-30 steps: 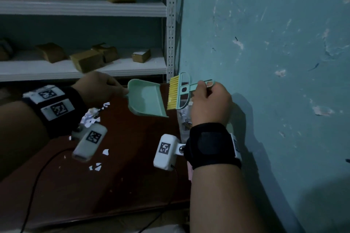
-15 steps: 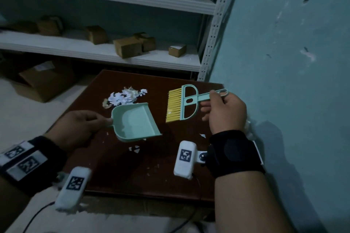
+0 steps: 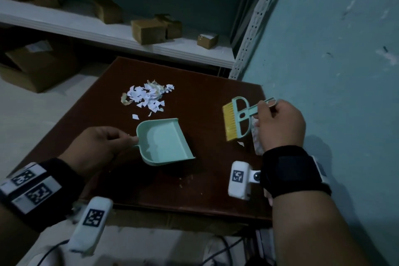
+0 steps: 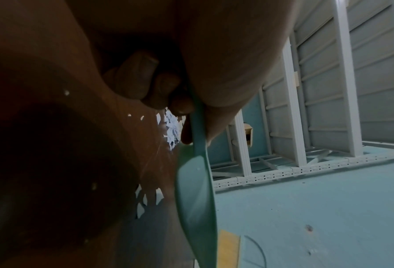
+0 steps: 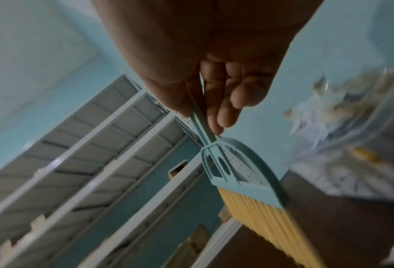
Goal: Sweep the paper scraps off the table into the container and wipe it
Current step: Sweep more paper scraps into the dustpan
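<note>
The mint dustpan (image 3: 164,141) held nothing visible; the left hand (image 3: 98,148) gripped its handle near the tabletop's (image 3: 205,185) middle, its mouth turned to the right. A clear container (image 5: 356,130) of scraps stood at the right edge, blurred. The paper scraps (image 3: 148,97) lay heaped toward the far left corner, just beyond the dustpan. The right hand (image 3: 280,124) pinched the handle of the yellow-bristled brush (image 3: 234,120) near the right edge. Boxes (image 3: 149,30) sat on the shelf (image 3: 90,30) beyond the far edge.

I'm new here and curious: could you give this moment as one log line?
left hand: holds dustpan | right hand: holds brush | paper scraps: piled on table, unswept
</note>
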Tool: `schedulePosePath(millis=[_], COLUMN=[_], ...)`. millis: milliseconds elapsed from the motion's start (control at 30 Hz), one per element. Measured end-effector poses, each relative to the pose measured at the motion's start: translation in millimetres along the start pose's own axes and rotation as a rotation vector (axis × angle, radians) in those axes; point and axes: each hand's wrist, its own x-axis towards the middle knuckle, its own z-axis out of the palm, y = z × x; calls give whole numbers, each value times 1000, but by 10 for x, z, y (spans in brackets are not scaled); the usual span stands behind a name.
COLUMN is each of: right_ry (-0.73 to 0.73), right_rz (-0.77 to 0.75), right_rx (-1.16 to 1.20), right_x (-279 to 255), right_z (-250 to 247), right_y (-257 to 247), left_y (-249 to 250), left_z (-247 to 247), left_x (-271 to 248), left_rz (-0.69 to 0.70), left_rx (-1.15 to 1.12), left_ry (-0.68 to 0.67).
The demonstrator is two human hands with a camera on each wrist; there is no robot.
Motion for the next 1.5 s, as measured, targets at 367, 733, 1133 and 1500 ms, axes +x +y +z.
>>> schedulePosePath(millis=[367, 733, 1133, 1500], right_ry=[-225, -389, -472, -232], right_rz=[-138, -266, -347, -79], right_rx=[-639, -490, -317, 26], right_x=[-23, -273, -588, -384], right_z=[97, 601, 1015, 1043], right_y=[99, -471, -1069, -823], left_y=[45, -5, -113, -45], left_z=[-77, -415, -1020, -1173], left_x=[132, 110, 30, 69], left_rz=[20, -18, -19, -32], left_rx=[-23, 0, 40, 52], left_ry=[9, 132, 276, 330])
